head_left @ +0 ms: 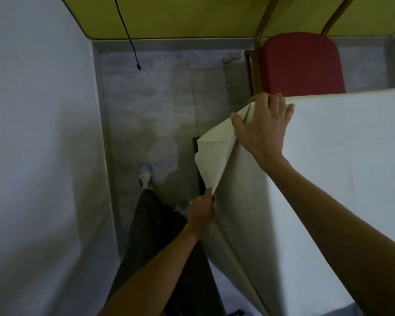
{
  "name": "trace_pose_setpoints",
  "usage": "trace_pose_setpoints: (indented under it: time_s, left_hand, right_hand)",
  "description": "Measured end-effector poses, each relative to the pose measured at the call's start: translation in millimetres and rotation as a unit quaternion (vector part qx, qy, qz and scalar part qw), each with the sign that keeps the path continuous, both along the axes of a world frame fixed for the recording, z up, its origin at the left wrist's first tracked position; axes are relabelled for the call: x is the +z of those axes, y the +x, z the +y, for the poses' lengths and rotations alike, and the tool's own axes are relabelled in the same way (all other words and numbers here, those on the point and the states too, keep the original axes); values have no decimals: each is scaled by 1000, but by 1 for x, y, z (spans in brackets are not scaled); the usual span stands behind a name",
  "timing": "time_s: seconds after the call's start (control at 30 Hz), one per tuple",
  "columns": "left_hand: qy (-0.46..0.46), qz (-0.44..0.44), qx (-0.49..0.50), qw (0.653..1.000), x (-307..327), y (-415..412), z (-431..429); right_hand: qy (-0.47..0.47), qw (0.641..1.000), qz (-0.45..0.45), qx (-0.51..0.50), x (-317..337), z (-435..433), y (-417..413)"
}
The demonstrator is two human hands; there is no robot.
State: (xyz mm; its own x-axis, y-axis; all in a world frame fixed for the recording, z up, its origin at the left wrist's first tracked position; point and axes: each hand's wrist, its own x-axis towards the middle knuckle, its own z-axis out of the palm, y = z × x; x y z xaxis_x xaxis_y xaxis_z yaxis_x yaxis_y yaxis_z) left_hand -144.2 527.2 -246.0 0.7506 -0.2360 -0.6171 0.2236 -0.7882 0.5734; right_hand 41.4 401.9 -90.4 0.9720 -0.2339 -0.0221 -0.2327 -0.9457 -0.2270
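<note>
The right hand (262,124) lies flat and spread on the cloth (342,142), palm down, fingers reaching the far edge and thumb set against the crease. It presses rather than grips, probably to pin the cloth at the corner so it cannot slide while the fold is made. Below it and nearer the body, the left hand (201,210) pinches the bottom tip of the flap that hangs from under the right thumb, drawing it downward. That tension likely makes the slack form 1 crisp diagonal fold against the side drop. The cloth therefore sits under the right palm, runs down as the flap, and ends between the left fingers, while the rest drapes to the right of both hands. Just left of the flap shows a dark table leg (201,181). Beyond the right fingertips stands a red chair (301,65). Left of the left hand are a trouser leg (157,224), 1 shoe (145,177) and the grey floor (151,110), with a black cord (126,26) dangling farther off.
</note>
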Motion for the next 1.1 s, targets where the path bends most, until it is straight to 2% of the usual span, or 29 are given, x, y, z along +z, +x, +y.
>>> trace_pose_setpoints:
  time_s: [0.2,0.3,0.37,0.43,0.47,0.53,0.57,0.67,0.73,0.83,1.0,1.1]
  left_hand:
    - [-90,79,34,992,-7,6,-41]
    - [-203,172,91,960,-15,9,-30]
    - [-246,200,155,936,-18,14,-14]
    - [-281,139,269,911,-6,33,-2]
    - [-295,81,319,897,6,49,2]
    - [-322,-10,359,876,37,94,1]
    - [-342,-40,347,872,54,120,-3]
    - [-386,-111,261,878,75,182,-24]
    - [-400,-99,199,889,73,204,-39]
    - [-362,-37,169,916,64,208,-52]
    - [-305,-140,151,930,31,200,-57]
    - [-285,-42,187,939,13,204,-56]
  right_hand:
    - [10,1000,-14,6,-2,-2,0]
    - [26,1000,-8,7,-2,-3,1]
    - [32,999,1,4,0,-2,1]
    - [31,999,3,5,1,-1,2]
    - [31,999,3,6,1,0,2]
    - [30,1000,5,5,2,1,2]
    - [28,1000,5,7,2,1,2]
    - [30,999,2,12,3,2,1]
    - [34,999,2,7,4,2,1]
    - [35,999,-1,6,3,3,1]
    - [29,999,-1,14,2,2,3]
    - [20,1000,-9,17,-2,-1,3]
